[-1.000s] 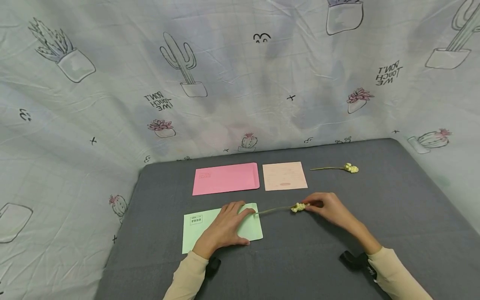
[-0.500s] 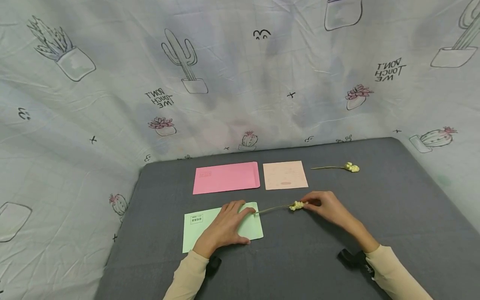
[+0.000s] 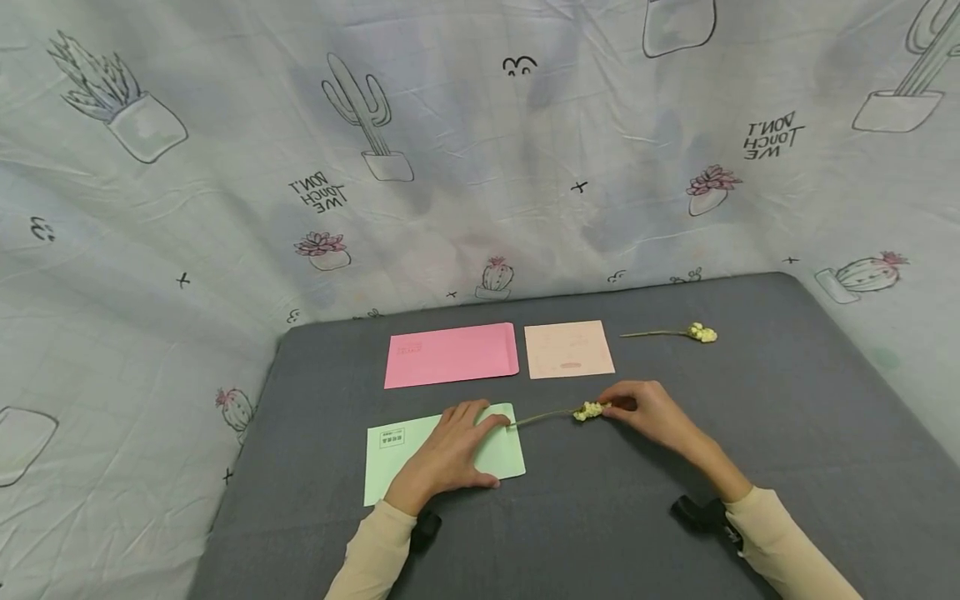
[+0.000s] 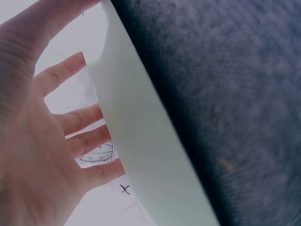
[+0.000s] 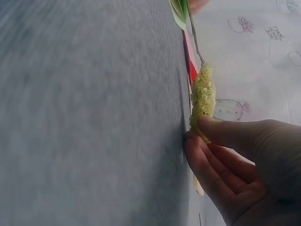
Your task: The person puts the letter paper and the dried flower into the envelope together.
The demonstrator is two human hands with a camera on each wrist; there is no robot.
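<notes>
In the head view a pale green envelope [image 3: 504,452] lies on the grey cloth. Spread over it is my left hand [image 3: 448,457], fingertips pressing its upper surface near the right end; the left wrist view shows those fingers [image 4: 87,115] extended on the paper. My right hand [image 3: 643,410] pinches a dried flower [image 3: 588,412] by the tip of its yellow head, between thumb and fingers, as the right wrist view shows. Its thin stem points left, the end at the envelope's right opening beside my left index finger. Whatever part of the stem lies inside is hidden.
Behind the green envelope lie a pink envelope [image 3: 450,357] and, right of it, a peach envelope [image 3: 570,350]. Farther right rests a second yellow dried flower [image 3: 702,332]. A cactus-print curtain [image 3: 465,150] stands around the grey table [image 3: 585,517].
My right hand has moved slightly left with the flower, bringing its head closer to the green envelope. My left hand has stayed in place on the envelope.
</notes>
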